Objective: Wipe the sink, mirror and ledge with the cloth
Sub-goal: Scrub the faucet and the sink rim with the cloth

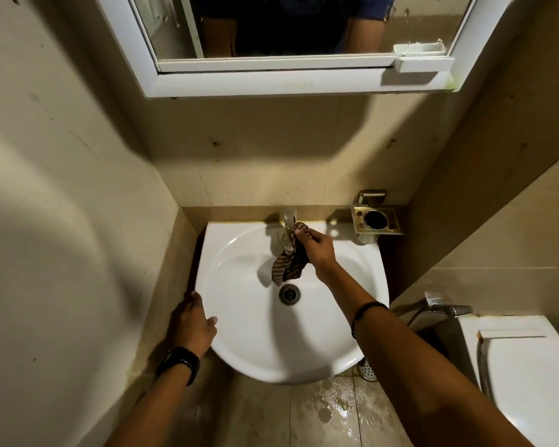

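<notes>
A white round sink (pixel 336 317) sits against the tiled wall, with a metal tap (pixel 288 225) at its back and a drain (pixel 289 294) in the middle. My right hand (pixel 317 248) grips a dark striped cloth (pixel 289 264) pressed against the tap, and the cloth's lower end hangs over the bowl. My left hand (pixel 192 324) rests on the sink's left rim, fingers curled over the edge. Above, a white-framed mirror (pixel 271 27) hangs on the wall, its lower frame forming a ledge (pixel 271 82).
A metal holder (pixel 375 219) is fixed to the wall right of the tap. A white toilet (pixel 530 375) and a hand sprayer (pixel 449 308) stand at the right. The floor (pixel 333 404) under the sink is wet. A small white tray (pixel 423 62) sits on the mirror's right corner.
</notes>
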